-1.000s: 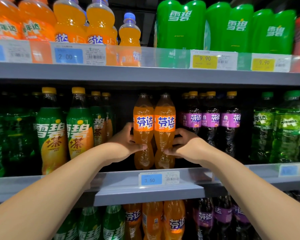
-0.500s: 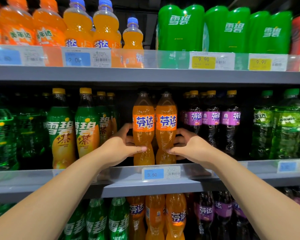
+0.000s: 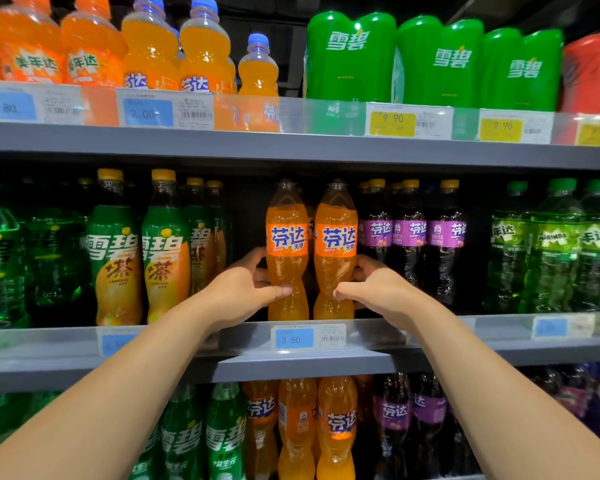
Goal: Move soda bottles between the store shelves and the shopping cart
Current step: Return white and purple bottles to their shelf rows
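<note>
Left hand [image 3: 243, 292]: wrapped around the narrow waist of the left orange bottle [image 3: 287, 216], with the thumb laid across the front and the fingers curled behind.
Right hand [image 3: 378, 292]: wrapped the same way around the waist of the right orange bottle [image 3: 336, 216].
Bottles: both are held upright, side by side and nearly touching, in the gap between the green bottles [image 3: 139, 251] and the purple bottles [image 3: 409, 233].
Place: the two bottles are on the middle shelf [image 3: 482, 355], directly above the blue price tag [image 3: 309, 337]. Their bases are level with the clear front rail, so it cannot be told whether they are resting or lifted slightly.
Shopping cart: not seen in this view.
Done so far: both bottles have been gripped at the shelf, one per hand.
Direction: it cannot be judged from this view whether the pair is being taken out or set back.
Left to do: if they are being taken, a lift clear of the rail and a carry to the cart are judged to remain. If they are being returned, only a release is judged to remain.
</note>
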A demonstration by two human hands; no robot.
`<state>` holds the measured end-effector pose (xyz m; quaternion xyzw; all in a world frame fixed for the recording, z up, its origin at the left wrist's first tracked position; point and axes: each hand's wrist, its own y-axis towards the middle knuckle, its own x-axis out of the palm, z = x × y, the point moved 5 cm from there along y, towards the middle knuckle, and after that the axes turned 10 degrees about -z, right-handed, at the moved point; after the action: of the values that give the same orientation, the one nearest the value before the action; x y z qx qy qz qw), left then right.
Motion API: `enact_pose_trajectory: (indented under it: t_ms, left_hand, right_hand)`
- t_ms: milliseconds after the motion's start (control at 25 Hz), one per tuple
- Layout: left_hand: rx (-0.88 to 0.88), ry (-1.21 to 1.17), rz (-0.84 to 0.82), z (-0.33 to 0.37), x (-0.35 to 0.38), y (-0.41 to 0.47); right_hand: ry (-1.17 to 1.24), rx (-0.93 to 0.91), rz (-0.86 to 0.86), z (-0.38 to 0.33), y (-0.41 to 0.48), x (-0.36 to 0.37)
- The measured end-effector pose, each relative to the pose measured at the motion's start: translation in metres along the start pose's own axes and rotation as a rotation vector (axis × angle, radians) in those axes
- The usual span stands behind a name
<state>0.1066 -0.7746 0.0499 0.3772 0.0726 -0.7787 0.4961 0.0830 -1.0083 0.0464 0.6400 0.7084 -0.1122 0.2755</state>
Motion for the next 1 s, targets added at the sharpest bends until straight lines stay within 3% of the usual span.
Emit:
enact_pose_trajectory:
  t_ms: [200,720,880,1000]
  left_hand:
    - [0.017,0.056,0.091,0.001,0.0,-0.002]
    - [0.064,0.136,0.115,-0.003,-0.001,-0.003]
    - [-0.011,0.171,0.162,0.007,-0.003,-0.012]
    - [0.016,0.253,0.422,0.021,-0.007,-0.029]
  right_hand:
    - [-0.041,-0.034,-0.003,-0.007,-0.007,0.001]
    - [-0.028,-0.103,0.047,-0.016,-0.017,0.012]
    - [0.17,-0.185,0.252,-0.022,-0.026,0.002]
    - [0.273,-0.335,0.553,-0.016,-0.054,-0.019]
